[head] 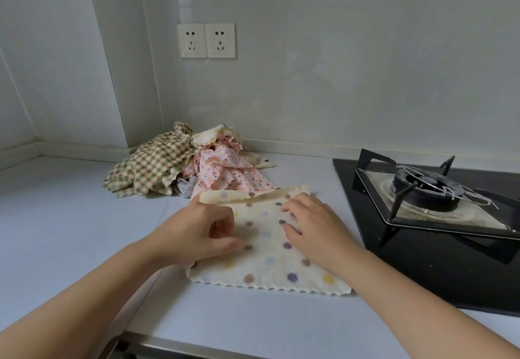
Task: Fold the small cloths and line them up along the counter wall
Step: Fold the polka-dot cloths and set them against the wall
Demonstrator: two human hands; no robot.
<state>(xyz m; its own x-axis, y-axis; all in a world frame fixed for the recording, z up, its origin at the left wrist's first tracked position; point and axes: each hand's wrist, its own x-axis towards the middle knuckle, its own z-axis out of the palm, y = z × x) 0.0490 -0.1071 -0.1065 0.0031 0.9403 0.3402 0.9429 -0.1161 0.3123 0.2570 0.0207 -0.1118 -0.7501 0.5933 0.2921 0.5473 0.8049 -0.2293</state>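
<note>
A single wide-angle view is taken from the head, aimed forward and down, close over the counter and toward the wall.

A smooth, pale grey wall stands behind a light lavender-grey worktop and meets a second wall at a corner on the left. A low, off-white upstand strip runs along the joint between wall and worktop. Two white square power sockets sit side by side on the wall. On the right, a black glass gas hob is set into the worktop, with a black metal pan support over its burner. The light is soft and even, with faint shadows.
</note>
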